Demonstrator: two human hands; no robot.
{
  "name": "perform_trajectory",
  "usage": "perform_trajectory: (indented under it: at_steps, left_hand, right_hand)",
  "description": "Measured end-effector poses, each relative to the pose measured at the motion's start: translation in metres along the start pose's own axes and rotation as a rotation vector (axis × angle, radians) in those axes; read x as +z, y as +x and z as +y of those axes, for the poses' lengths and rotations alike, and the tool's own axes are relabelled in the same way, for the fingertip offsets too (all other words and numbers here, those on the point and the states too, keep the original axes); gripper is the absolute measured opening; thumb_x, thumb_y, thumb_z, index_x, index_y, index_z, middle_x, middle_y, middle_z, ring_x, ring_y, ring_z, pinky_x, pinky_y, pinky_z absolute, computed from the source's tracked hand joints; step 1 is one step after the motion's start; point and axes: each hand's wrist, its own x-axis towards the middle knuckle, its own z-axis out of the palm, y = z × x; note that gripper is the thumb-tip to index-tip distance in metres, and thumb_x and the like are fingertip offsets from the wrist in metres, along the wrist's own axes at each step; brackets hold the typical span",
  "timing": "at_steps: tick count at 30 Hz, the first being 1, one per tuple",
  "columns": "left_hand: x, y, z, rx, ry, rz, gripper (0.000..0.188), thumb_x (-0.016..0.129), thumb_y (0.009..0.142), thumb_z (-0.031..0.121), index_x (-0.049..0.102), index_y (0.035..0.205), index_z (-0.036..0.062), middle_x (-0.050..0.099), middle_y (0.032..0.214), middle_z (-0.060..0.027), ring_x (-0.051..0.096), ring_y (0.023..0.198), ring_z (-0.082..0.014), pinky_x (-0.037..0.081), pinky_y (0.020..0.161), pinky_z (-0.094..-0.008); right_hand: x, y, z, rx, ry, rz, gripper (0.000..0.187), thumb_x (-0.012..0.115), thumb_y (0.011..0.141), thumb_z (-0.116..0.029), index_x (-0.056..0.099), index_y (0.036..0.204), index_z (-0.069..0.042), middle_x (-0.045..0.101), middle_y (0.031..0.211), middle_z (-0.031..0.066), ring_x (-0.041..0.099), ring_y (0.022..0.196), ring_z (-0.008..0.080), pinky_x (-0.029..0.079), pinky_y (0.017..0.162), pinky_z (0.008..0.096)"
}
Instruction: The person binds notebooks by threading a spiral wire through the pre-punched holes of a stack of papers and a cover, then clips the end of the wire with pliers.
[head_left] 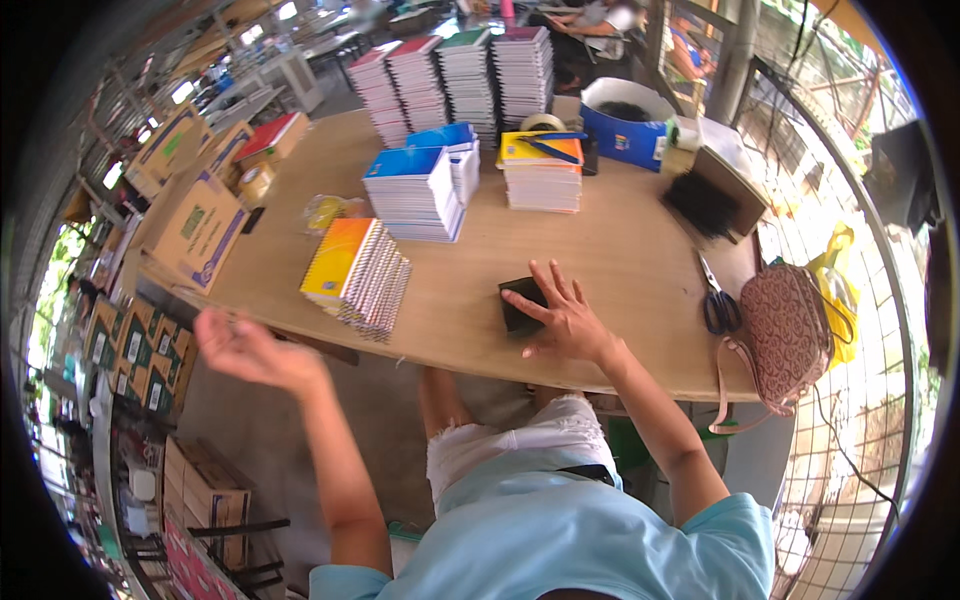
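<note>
My right hand (570, 318) lies over the near part of the table with its fingers spread. Its thumb reaches across a small dark, square-edged object (522, 308), partly covered by the hand; its exact kind does not show. My left hand (248, 350) is off the table's near left edge, palm turned up and smeared by motion, so I cannot make out its fingers or anything in them. Closest to it on the table is a stack of spiral notebooks (345, 270) with yellow-orange covers. Behind stand blue-covered notebooks (412, 190) and another yellow-topped stack (542, 180) with blue pliers (555, 146) on it.
Tall notebook stacks (465, 90) line the table's far side beside a blue-and-white container (625, 125). On the right are a black-bristled brush (705, 205), scissors (718, 300) and a patterned bag (785, 330). Cardboard boxes (195, 230) stand at the left. People sit in the background.
</note>
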Motion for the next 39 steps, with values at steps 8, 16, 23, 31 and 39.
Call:
perform_trajectory:
  at_steps: [8,16,23,31,39]
  left_hand:
    - [0.05,-0.098,0.053,-0.148,-0.158,-0.877,0.038,0.066,0.09,0.008,0.057,0.126,0.0029,0.054,0.13,-0.0164,0.054,0.116,-0.0303,0.046,0.096,-0.0434]
    - [0.187,-0.208,-0.056,-0.948,-0.293,-1.13,0.069,0.067,0.083,0.005,0.04,0.147,0.0092,0.05,0.139,-0.0151,0.056,0.118,-0.0262,0.049,0.097,-0.0396]
    - [0.3,-0.249,-0.082,-0.811,-0.475,-1.178,0.081,0.067,0.068,0.002,0.042,0.145,-0.0016,0.059,0.131,-0.0124,0.057,0.12,-0.0259,0.046,0.099,-0.0347]
    - [0.247,-0.241,-0.094,-1.0,-0.335,-1.418,0.068,0.07,0.068,0.004,0.053,0.133,-0.0018,0.062,0.127,-0.0151,0.059,0.12,-0.0277,0.047,0.099,-0.037]
    - [0.178,-0.257,-0.053,-1.114,-0.231,-1.364,0.071,0.059,0.073,-0.004,0.043,0.142,0.0004,0.055,0.138,-0.0151,0.05,0.132,-0.0266,0.039,0.109,-0.0357]
  right_hand:
    - [-0.026,-0.024,0.069,0.459,-0.153,0.357,0.05,0.085,0.071,-0.042,0.075,0.116,-0.024,0.051,0.128,0.0202,0.054,0.11,0.0416,0.045,0.096,0.054]
    - [-0.047,0.019,0.117,0.55,0.129,0.486,0.071,0.078,0.083,-0.046,0.057,0.142,-0.013,0.051,0.137,0.0294,0.046,0.133,0.0413,0.038,0.11,0.0503]
    - [0.027,0.145,0.226,0.759,1.28,0.373,0.086,0.036,0.098,-0.07,0.042,0.151,-0.003,0.048,0.149,0.0171,0.044,0.136,0.0289,0.031,0.115,0.0407]
    - [0.041,0.152,0.146,0.744,1.33,0.419,0.092,0.029,0.096,-0.078,0.036,0.155,-0.008,0.043,0.152,0.0161,0.032,0.144,0.0308,0.021,0.119,0.0472]
    - [0.027,0.084,0.105,0.807,1.304,0.352,0.093,0.027,0.097,-0.078,0.036,0.153,-0.005,0.047,0.146,0.0199,0.04,0.138,0.0326,0.028,0.116,0.0478]
